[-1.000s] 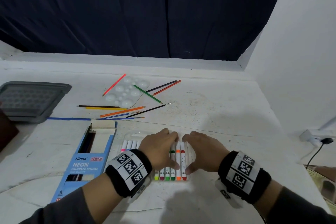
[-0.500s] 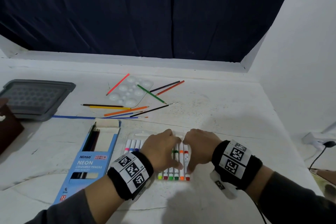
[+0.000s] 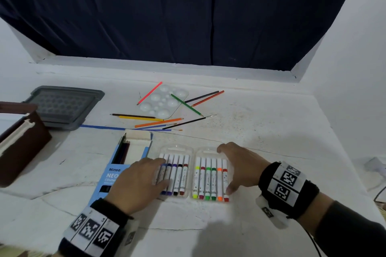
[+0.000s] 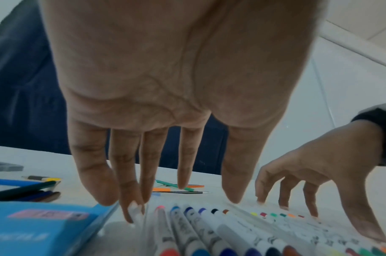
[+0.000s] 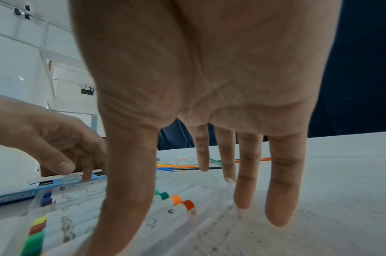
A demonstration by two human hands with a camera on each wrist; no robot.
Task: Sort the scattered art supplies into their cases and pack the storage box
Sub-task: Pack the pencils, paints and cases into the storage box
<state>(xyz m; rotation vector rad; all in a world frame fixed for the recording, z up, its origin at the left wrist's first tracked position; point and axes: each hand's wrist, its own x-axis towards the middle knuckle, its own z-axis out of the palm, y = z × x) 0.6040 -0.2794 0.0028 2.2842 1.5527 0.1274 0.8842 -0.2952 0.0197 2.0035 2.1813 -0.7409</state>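
Clear marker case [image 3: 193,150] lies open flat on the white table [image 3: 271,131], near edge, two halves side by side. Left half: six markers [image 3: 175,173], caps pink to brown. Right half: six more, yellow to red-orange. Left hand [image 3: 137,181] spread, fingers resting on left half's outer edge. Right hand [image 3: 242,169] spread, fingertips at right half's outer edge, gripping nothing. Blue pencil box [image 3: 123,165] just left, flap open, few pencils inside.

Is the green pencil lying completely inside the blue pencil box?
No. In the head view the green pencil lies on the table, partly across the white paint palette, far from the blue pencil box.
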